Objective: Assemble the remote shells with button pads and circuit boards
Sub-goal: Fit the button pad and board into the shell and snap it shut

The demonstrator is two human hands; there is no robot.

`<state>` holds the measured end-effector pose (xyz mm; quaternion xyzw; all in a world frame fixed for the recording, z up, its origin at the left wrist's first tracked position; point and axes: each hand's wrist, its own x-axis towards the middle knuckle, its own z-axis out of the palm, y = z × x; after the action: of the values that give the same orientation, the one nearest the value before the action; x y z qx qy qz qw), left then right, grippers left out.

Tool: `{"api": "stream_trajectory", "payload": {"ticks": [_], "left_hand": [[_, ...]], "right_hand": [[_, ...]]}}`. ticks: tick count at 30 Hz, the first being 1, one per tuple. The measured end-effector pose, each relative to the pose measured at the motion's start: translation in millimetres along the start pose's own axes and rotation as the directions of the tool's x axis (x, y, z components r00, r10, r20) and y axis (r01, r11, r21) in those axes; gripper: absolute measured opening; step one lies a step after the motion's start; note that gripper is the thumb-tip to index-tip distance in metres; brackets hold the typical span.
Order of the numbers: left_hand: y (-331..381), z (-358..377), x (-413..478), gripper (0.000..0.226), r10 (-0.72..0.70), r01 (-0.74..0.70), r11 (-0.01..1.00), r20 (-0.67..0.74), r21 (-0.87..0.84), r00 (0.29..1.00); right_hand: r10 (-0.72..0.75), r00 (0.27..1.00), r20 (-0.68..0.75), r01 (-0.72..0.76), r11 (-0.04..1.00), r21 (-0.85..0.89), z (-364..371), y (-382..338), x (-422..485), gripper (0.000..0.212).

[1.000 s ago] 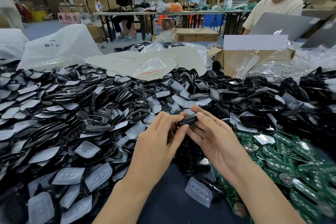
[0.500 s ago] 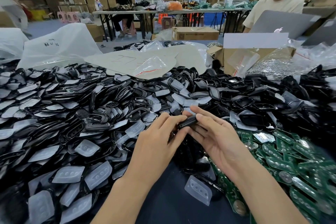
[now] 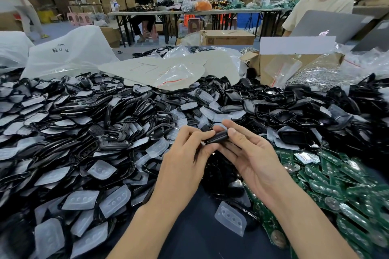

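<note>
Left grip [image 3: 185, 166], right grip [image 3: 252, 160] pinching 1 glossy black rounded remote shell [image 3: 217, 137] edge-on at both ends, above near edge of counter [image 3: 200, 235]; translucent rubbery button pads [image 3: 101, 169] lying left side, flat green circuit boards [image 3: 336, 185] right.

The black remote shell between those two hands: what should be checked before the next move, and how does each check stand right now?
1. Grip on the remote shell: ok. The left hand and the right hand both pinch it, one at each end.
2. Shell seam closed all round: cannot tell. It is seen edge-on and the fingers cover part of it.
3. Parts fitted inside: cannot tell. The interior is hidden.
4. Next circuit boards at hand: ok. The green pile lies beside the right forearm.
5. Spare button pad: ok. One clear pad lies on the dark table between the forearms.
</note>
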<state>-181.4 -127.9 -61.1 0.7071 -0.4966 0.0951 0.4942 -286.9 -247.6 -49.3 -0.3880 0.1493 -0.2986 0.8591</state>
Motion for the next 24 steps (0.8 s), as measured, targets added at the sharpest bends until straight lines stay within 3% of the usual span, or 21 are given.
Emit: {"api": "stream_trajectory", "payload": {"ticks": [20,24], "left_hand": [[1.0,0.2,2.4,0.025,0.003,-0.004,1.0,-0.065,-0.014,0.998],[0.7,-1.9,4.7,0.019,-0.189,0.185,0.953,0.006,-0.241,0.982]], "right_hand": [[-0.026,1.0,0.007,0.027,0.999,-0.027,5.4,-0.2,-3.9,0.037],[-0.083,0.997,0.001,0.082,0.982,-0.169,8.7,0.0,-6.1,0.026]]}}
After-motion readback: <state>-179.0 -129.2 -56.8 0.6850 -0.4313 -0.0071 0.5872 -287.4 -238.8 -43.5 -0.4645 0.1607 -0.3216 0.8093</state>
